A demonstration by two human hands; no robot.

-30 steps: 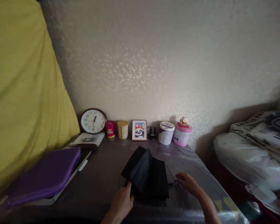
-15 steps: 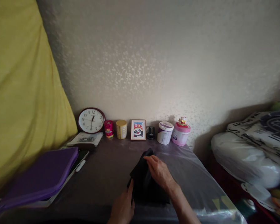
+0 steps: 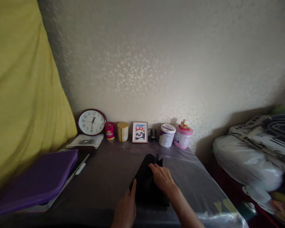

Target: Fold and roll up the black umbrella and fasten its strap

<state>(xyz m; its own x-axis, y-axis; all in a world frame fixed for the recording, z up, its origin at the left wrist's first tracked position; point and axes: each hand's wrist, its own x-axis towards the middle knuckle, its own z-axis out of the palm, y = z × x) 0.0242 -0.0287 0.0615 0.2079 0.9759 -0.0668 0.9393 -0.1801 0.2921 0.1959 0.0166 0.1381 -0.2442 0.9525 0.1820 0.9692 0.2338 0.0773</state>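
Note:
A folded black cloth (image 3: 144, 180) lies on the dark table (image 3: 109, 177) near its front edge. My right hand (image 3: 162, 179) rests flat on top of the cloth, fingers stretched toward its far end. My left hand (image 3: 125, 209) lies at the cloth's near left corner, fingers extended along its edge and touching it. Neither hand grips anything that I can make out.
Along the wall stand a round clock (image 3: 91, 122), a red can (image 3: 109, 130), a yellow can (image 3: 123, 131), a small framed picture (image 3: 140, 132), a white tub (image 3: 167, 135) and a pink tub (image 3: 182, 137). A purple case (image 3: 38, 180) lies left; bagged bundles (image 3: 249, 161) pile right.
My right hand moved from the table at the cloth's right onto the cloth, folding its raised flap down. The cloth now lies narrower and flatter. My left hand stayed at the near left corner.

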